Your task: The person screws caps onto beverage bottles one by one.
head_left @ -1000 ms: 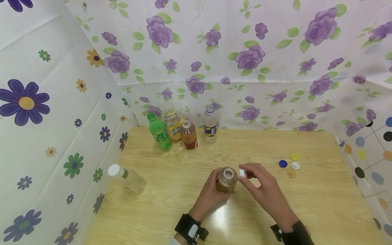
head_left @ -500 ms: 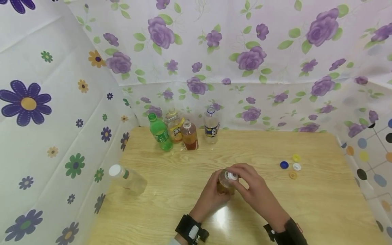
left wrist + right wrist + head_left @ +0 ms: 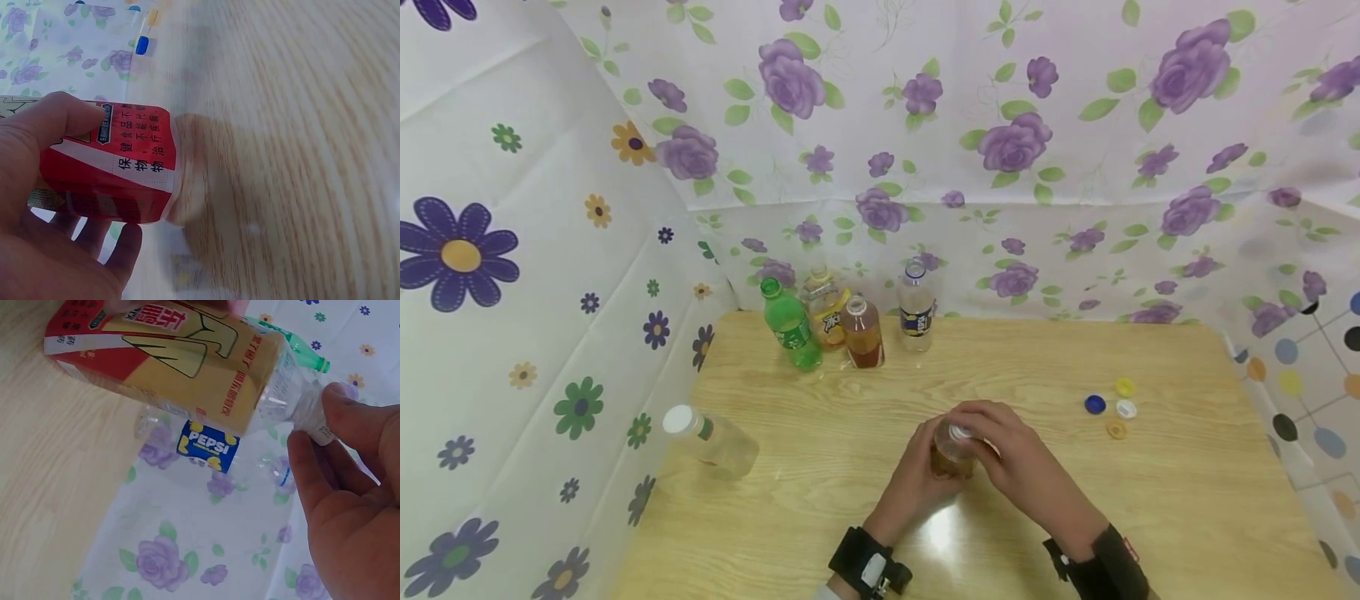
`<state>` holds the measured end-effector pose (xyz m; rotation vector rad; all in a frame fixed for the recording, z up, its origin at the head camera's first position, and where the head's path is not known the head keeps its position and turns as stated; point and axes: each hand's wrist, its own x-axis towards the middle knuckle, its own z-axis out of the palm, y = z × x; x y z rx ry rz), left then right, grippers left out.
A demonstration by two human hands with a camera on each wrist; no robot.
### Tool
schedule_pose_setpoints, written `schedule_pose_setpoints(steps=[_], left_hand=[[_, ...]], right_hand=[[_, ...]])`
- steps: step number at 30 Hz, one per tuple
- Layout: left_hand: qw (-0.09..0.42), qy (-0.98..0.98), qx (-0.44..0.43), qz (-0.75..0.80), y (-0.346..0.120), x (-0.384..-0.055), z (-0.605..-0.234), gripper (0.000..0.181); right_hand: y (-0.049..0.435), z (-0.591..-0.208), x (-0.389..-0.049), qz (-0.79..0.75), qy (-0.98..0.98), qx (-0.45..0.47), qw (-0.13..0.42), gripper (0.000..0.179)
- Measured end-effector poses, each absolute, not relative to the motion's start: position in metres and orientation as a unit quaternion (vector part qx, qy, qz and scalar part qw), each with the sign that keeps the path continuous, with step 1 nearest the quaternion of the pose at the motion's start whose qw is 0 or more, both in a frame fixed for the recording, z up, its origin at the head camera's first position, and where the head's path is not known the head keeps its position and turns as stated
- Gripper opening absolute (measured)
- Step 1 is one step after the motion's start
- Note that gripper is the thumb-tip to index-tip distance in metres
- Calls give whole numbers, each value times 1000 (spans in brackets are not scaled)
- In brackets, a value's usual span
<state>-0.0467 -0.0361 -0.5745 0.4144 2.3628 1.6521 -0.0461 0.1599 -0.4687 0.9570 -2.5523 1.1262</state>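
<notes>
My left hand (image 3: pixel 917 471) grips a clear plastic bottle (image 3: pixel 206 365) with a gold and red label. In the left wrist view its thumb lies along the red part of the label (image 3: pixel 125 144). With thumb and fingers, my right hand (image 3: pixel 1011 442) pinches a white bottle cap (image 3: pixel 322 434) at the bottle's mouth. Those fingers mostly cover the cap in the head view. The bottle is close to the wooden table, at the middle front. How far the cap is screwed on cannot be told.
At the back stand a green bottle (image 3: pixel 792 327), a yellow-labelled bottle (image 3: pixel 829 317), a brown-tinted bottle (image 3: pixel 862 337) and a Pepsi bottle (image 3: pixel 916 312). A white-capped clear bottle (image 3: pixel 726 446) is at left. Several loose caps, one blue (image 3: pixel 1095 405), lie on the wooden table (image 3: pixel 1187 483) at right.
My right hand has moved left, bringing the white cap from beside the bottle onto its mouth, and its fingers now cover the cap more. My left hand keeps its grip on the bottle.
</notes>
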Motion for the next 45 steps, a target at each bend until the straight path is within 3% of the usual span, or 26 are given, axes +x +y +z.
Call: schedule_pose_setpoints(steps=[12, 26, 39, 45], left_hand=[[127, 806, 138, 561, -35, -46, -581, 93], [143, 801, 125, 567, -36, -47, -582, 95], [133, 800, 132, 571, -38, -47, -583, 94], [137, 799, 128, 572, -38, -47, -583, 92]], right_hand=[[164, -457, -50, 340, -880, 331, 33, 57], [169, -461, -55, 339, -877, 340, 34, 62], [167, -456, -66, 359, -871, 336, 3, 44], [163, -459, -59, 382, -872, 305, 34, 48]])
